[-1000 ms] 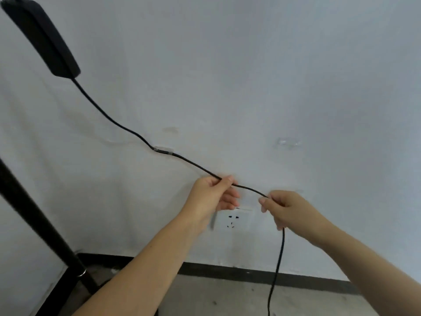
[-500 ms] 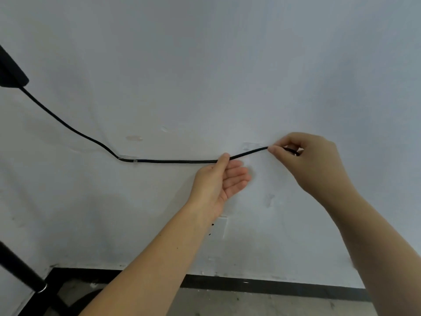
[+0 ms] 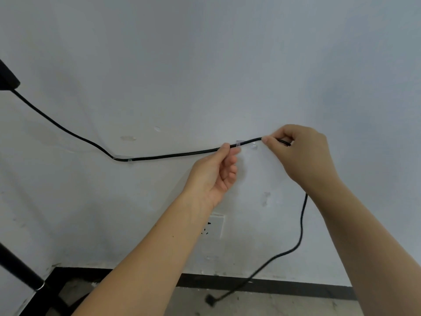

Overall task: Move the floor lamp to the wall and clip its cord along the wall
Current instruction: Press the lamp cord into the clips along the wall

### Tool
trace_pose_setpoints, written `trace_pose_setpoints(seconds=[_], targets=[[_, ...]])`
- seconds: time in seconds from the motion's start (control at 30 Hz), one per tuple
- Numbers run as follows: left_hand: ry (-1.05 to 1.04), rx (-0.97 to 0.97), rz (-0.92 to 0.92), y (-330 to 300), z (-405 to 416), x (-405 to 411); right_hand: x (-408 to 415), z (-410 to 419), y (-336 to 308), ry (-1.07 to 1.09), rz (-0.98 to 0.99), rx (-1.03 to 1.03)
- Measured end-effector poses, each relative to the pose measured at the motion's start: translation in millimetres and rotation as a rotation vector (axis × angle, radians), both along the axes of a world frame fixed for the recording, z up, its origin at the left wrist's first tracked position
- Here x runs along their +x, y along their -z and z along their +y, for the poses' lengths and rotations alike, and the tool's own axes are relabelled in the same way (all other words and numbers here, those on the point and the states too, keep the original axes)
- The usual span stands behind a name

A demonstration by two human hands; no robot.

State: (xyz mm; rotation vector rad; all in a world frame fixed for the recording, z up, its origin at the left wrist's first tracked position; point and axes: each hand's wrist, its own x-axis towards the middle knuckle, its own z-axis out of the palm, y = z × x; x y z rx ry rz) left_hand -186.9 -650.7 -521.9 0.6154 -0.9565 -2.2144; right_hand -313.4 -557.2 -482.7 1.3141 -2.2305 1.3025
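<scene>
A thin black cord runs along the white wall from a black lamp part at the far left. It passes through a clear clip and lies at a second clear clip. My left hand pinches the cord just left of that second clip. My right hand grips the cord just right of it. From my right hand the cord hangs down to a plug near the floor. The lamp's black pole stands at the lower left.
A white wall socket sits below my left hand. A third clear clip sticks to the wall under my right hand. A black skirting strip runs along the wall's foot above the grey floor.
Both hands have lifted the cord from near the socket up to the second clip, pulling it level. The view has swung right, so the lamp part now sits at the left edge.
</scene>
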Motion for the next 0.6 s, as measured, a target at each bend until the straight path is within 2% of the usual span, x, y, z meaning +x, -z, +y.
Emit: trace_pose_setpoints(seconds=[0.23, 0.33, 0.5, 0.6], targets=[[0.01, -0.031, 0.018, 3, 1, 1, -8, 5, 14, 0.006, -0.095, -0.045], [-0.002, -0.12, 0.052, 4, 0, 3, -11, 10, 28, -0.026, -0.23, -0.066], [-0.064, -0.341, -0.001, 4, 2, 5, 7, 12, 68, -0.212, -0.594, -0.071], [-0.097, -0.457, -0.066, 13, 9, 2, 20, 15, 97, -0.211, -0.669, -0.085]])
